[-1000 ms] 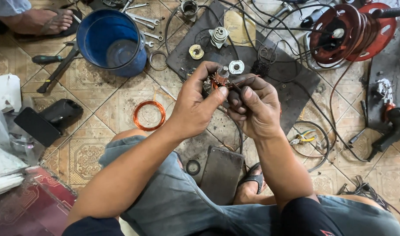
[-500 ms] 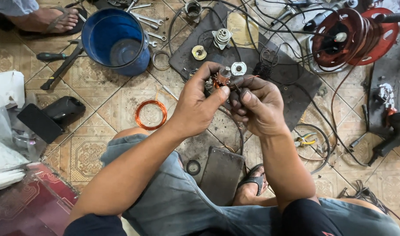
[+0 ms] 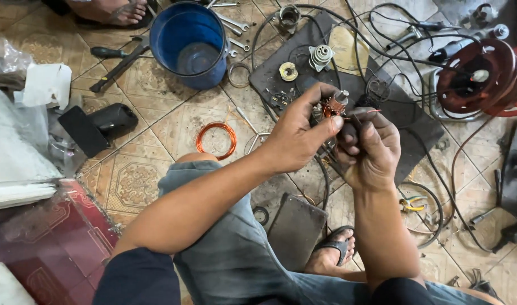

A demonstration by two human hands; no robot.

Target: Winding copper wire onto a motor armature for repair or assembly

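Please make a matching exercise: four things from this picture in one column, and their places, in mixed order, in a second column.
Things:
1. small copper-wound motor part
2. blue bucket
3. loose copper wire coil
4. red cable reel

Places:
A. far right edge of the floor
B. on the tiles beside the knee
C. between the left hand and right hand
D. top, next to the wrenches

Pairs: 1-C, 2-D, 3-B, 4-A
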